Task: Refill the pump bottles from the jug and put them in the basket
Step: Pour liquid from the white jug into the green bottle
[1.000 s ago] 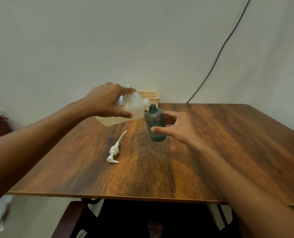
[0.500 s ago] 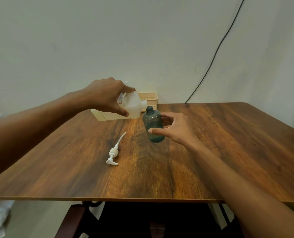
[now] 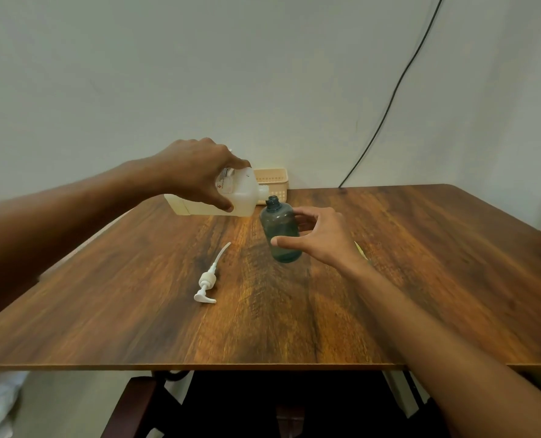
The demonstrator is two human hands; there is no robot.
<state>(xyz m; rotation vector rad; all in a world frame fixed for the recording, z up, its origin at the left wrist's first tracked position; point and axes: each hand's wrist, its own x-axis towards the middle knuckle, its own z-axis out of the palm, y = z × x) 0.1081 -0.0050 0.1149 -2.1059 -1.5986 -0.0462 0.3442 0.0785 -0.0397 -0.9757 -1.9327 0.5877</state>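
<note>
My left hand [image 3: 196, 172] grips a translucent white jug [image 3: 243, 197], tipped nearly level with its spout right beside the mouth of a dark teal bottle [image 3: 278, 232]. The bottle stands upright and uncapped on the wooden table [image 3: 420, 263], with a little liquid at its bottom. My right hand [image 3: 319, 238] wraps around its right side, thumb in front and fingers behind. The bottle's white pump head [image 3: 207, 279] lies flat on the table to the left, tube pointing away from me. A beige basket [image 3: 272, 181] sits at the table's far edge behind the jug.
A black cable [image 3: 389, 99] runs down the wall to the table's far edge. A dark red chair [image 3: 130, 409] stands under the near edge of the table. Something white lies on the floor at the lower left.
The jug has tilted further toward level and shifted slightly left, its spout staying at the bottle's mouth. My right hand keeps its hold on the bottle.
</note>
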